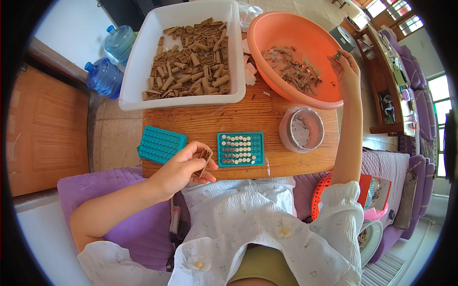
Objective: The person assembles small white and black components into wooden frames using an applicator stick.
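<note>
My left hand (179, 169) is closed around a hollow brown plastic casing (204, 161), held tilted in front of the table's near edge. My right hand (347, 71) pinches a small part with a green end (338, 55) above the right side of an orange basin (254, 40). Inside that basin lies a loose heap of small thin brownish parts (300, 78), too fine to name. Just right of my left hand is a teal tray (258, 143) with wells, many holding small round white and silver discs (236, 149).
A white bin (181, 101) full of brown casings (191, 66) stands at the back left. Stacked teal trays (162, 143) lie near the table's left edge. A round tub (288, 131) stands front right. Blue water bottles (105, 78) are on the floor at left.
</note>
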`<state>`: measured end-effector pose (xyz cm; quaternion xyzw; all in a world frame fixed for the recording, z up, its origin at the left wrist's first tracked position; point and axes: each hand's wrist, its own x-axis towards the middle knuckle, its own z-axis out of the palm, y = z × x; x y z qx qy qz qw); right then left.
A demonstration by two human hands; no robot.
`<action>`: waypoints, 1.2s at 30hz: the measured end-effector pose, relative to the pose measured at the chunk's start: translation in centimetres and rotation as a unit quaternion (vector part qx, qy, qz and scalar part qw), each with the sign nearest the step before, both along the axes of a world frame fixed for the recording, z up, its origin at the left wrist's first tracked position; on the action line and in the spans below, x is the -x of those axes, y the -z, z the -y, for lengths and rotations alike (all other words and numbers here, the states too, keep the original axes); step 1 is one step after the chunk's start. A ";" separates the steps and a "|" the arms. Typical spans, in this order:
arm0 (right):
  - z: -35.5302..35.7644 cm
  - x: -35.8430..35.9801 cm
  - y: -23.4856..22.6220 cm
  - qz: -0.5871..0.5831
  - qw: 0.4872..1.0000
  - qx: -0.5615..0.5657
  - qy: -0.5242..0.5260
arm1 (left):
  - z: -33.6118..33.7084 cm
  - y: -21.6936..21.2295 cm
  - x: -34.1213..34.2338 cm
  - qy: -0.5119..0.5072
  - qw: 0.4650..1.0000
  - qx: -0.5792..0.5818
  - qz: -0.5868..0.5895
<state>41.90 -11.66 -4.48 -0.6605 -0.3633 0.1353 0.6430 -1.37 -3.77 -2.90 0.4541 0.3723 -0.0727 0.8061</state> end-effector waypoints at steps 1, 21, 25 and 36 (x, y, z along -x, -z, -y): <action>-0.4 1.9 -0.5 -0.116 0.989 -0.088 -0.018 | 0.1 0.2 0.1 0.000 1.000 -0.020 -0.019; 2.9 28.0 1.3 -0.155 0.975 0.073 -0.143 | 0.8 1.1 0.4 -0.078 0.984 -0.081 0.136; 3.8 30.4 0.9 -0.072 0.980 0.050 -0.179 | 0.8 0.5 0.3 -0.084 0.975 -0.108 0.175; 3.5 32.7 0.5 0.015 0.995 -0.011 -0.096 | 1.0 0.8 0.8 -0.062 0.947 -0.195 0.247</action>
